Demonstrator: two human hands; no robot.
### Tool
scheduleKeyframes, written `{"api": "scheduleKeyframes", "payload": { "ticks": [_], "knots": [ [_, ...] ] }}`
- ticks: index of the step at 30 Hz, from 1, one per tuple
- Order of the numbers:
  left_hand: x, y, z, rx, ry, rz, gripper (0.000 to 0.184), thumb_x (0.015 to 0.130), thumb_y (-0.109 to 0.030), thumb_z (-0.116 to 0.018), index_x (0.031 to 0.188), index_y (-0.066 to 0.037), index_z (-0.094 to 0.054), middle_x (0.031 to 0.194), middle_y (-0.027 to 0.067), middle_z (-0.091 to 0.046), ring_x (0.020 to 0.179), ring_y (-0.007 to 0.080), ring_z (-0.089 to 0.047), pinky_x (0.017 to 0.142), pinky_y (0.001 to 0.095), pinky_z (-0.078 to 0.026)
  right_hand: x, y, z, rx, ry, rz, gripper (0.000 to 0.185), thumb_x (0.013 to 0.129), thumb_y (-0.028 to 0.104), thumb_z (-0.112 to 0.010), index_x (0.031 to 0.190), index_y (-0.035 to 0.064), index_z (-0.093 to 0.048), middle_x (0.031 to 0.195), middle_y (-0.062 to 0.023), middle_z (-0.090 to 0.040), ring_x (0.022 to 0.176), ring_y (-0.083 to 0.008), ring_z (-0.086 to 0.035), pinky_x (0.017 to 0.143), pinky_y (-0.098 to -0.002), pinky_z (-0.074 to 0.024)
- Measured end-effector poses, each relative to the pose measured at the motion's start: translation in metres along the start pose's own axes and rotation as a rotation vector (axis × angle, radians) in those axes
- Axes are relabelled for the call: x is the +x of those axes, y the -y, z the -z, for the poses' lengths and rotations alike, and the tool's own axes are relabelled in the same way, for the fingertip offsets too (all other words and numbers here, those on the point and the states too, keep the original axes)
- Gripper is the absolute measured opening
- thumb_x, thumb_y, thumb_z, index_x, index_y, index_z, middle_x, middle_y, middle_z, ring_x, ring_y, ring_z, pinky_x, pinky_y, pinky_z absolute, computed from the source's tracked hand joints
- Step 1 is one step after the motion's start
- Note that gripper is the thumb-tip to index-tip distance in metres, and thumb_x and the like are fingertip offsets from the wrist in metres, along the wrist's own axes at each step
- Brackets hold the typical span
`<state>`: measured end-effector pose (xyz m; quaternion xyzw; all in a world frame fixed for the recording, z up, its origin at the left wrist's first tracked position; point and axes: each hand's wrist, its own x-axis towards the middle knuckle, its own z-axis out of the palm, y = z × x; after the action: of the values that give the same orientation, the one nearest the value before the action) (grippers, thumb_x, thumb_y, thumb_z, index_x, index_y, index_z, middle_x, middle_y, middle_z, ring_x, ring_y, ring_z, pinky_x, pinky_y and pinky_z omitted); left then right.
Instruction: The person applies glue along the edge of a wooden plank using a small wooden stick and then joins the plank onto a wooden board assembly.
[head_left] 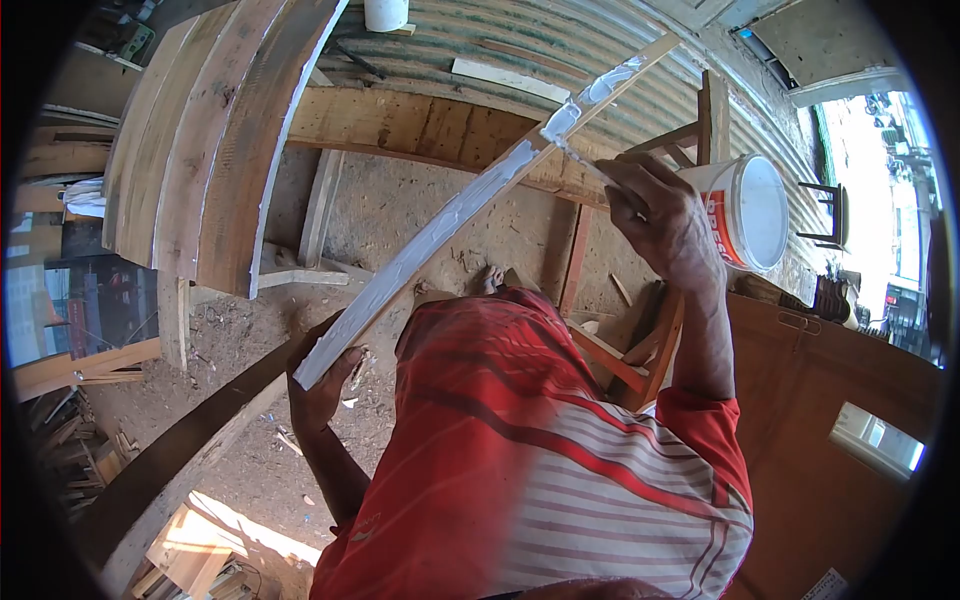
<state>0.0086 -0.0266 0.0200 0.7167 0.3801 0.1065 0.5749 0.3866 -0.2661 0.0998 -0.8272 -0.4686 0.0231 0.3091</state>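
Note:
A long narrow wooden strip (420, 245) runs diagonally from lower left to upper right, its top face largely coated with wet white paste. My left hand (322, 385) grips its near end from below, thumb on one side and fingers on the other. Held in my right hand (655, 205) is a thin-handled spreader (562, 122), its paste-covered blade on the strip's upper part. Beyond the blade lies a patch of paste, then bare wood at the far tip.
A white bucket (762, 215) stands right of my right hand. Joined planks (220, 130) rise at the upper left. Across the top runs a wooden beam (430, 125) beside a corrugated sheet (510, 50). A brown panel (800, 400) is at the right, wood scraps (100, 465) at the lower left.

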Motion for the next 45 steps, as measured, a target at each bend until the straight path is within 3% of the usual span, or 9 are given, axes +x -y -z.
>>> {"api": "scheduleKeyframes", "payload": {
  "ticks": [4, 11, 14, 22, 25, 31, 37, 40, 45],
  "knots": [
    [0.001, 0.002, 0.002, 0.005, 0.010, -0.013, 0.041, 0.087, -0.010, -0.080, 0.124, 0.003, -0.067, 0.106, 0.0074, -0.072, 0.096, 0.0154, -0.065, 0.087, 0.0305, -0.052, -0.001, -0.001, -0.007, -0.102, -0.026, 0.044, 0.030, 0.089, -0.001, -0.068, 0.117, 0.0063, -0.071, 0.106, -0.0117, -0.069, 0.084, -0.0322, -0.071, 0.072, -0.0415, -0.0580],
    [0.000, 0.005, 0.005, -0.026, 0.016, 0.036, 0.043, 0.086, -0.011, -0.082, 0.124, 0.003, -0.067, 0.106, 0.0069, -0.071, 0.097, 0.0151, -0.065, 0.086, 0.0300, -0.052, -0.003, 0.006, -0.010, -0.047, 0.003, -0.010, 0.031, 0.090, -0.002, -0.069, 0.120, 0.0056, -0.073, 0.109, -0.0117, -0.071, 0.088, -0.0276, -0.072, 0.075, -0.0365, -0.0577],
    [-0.001, -0.008, 0.001, -0.056, 0.018, 0.107, 0.045, 0.086, -0.011, -0.083, 0.126, 0.002, -0.067, 0.107, 0.0069, -0.071, 0.098, 0.0146, -0.065, 0.086, 0.0293, -0.052, -0.009, 0.013, -0.012, 0.102, 0.120, 0.025, 0.032, 0.088, 0.001, -0.069, 0.120, 0.0066, -0.072, 0.107, -0.0111, -0.070, 0.086, -0.0302, -0.072, 0.073, -0.0403, -0.0585],
    [-0.002, -0.004, 0.001, -0.060, 0.014, 0.104, 0.048, 0.086, -0.010, -0.083, 0.129, 0.002, -0.065, 0.110, 0.0068, -0.071, 0.099, 0.0142, -0.064, 0.086, 0.0287, -0.053, 0.010, -0.015, 0.002, -0.045, -0.129, -0.146, 0.024, 0.092, 0.003, -0.067, 0.115, 0.0031, -0.071, 0.101, -0.0175, -0.069, 0.084, -0.0342, -0.071, 0.073, -0.0418, -0.0541],
    [-0.001, -0.003, 0.001, -0.036, 0.006, 0.080, 0.047, 0.086, -0.010, -0.082, 0.129, 0.002, -0.066, 0.110, 0.0068, -0.070, 0.100, 0.0143, -0.064, 0.086, 0.0287, -0.053, 0.009, -0.020, 0.003, -0.174, -0.085, -0.074, 0.027, 0.094, 0.003, -0.069, 0.121, -0.0004, -0.070, 0.109, -0.0153, -0.071, 0.087, -0.0233, -0.071, 0.073, -0.0356, -0.0567],
    [-0.001, -0.004, 0.001, -0.028, 0.011, 0.068, 0.045, 0.087, -0.010, -0.081, 0.127, 0.002, -0.066, 0.109, 0.0070, -0.071, 0.099, 0.0150, -0.064, 0.086, 0.0296, -0.053, 0.006, -0.009, 0.003, 0.011, -0.075, -0.064, 0.028, 0.090, 0.002, -0.068, 0.118, 0.0051, -0.072, 0.103, -0.0153, -0.071, 0.085, -0.0350, -0.071, 0.076, -0.0428, -0.0556],
    [0.000, -0.001, 0.000, -0.010, 0.012, 0.017, 0.045, 0.088, -0.012, -0.081, 0.127, 0.002, -0.066, 0.109, 0.0078, -0.071, 0.100, 0.0156, -0.064, 0.089, 0.0307, -0.052, 0.004, -0.015, 0.003, 0.077, 0.029, -0.059, 0.028, 0.090, 0.002, -0.069, 0.117, 0.0043, -0.072, 0.102, -0.0146, -0.071, 0.086, -0.0306, -0.071, 0.075, -0.0395, -0.0557],
    [-0.001, -0.003, 0.000, -0.003, 0.014, 0.041, 0.045, 0.088, -0.013, -0.081, 0.128, 0.003, -0.065, 0.110, 0.0082, -0.071, 0.102, 0.0160, -0.064, 0.091, 0.0310, -0.051, 0.009, -0.024, 0.005, -0.036, -0.110, -0.199, 0.027, 0.090, 0.001, -0.069, 0.117, 0.0037, -0.072, 0.102, -0.0143, -0.071, 0.086, -0.0285, -0.072, 0.076, -0.0387, -0.0556],
    [-0.001, 0.001, 0.002, 0.027, 0.028, 0.002, 0.050, 0.089, -0.014, -0.082, 0.134, 0.001, -0.064, 0.116, 0.0108, -0.072, 0.104, 0.0175, -0.067, 0.093, 0.0325, -0.053, 0.008, -0.026, 0.004, -0.019, -0.060, -0.037, 0.025, 0.092, 0.003, -0.068, 0.116, 0.0032, -0.072, 0.101, -0.0148, -0.071, 0.083, -0.0297, -0.071, 0.073, -0.0386, -0.0546]
  ]
}}
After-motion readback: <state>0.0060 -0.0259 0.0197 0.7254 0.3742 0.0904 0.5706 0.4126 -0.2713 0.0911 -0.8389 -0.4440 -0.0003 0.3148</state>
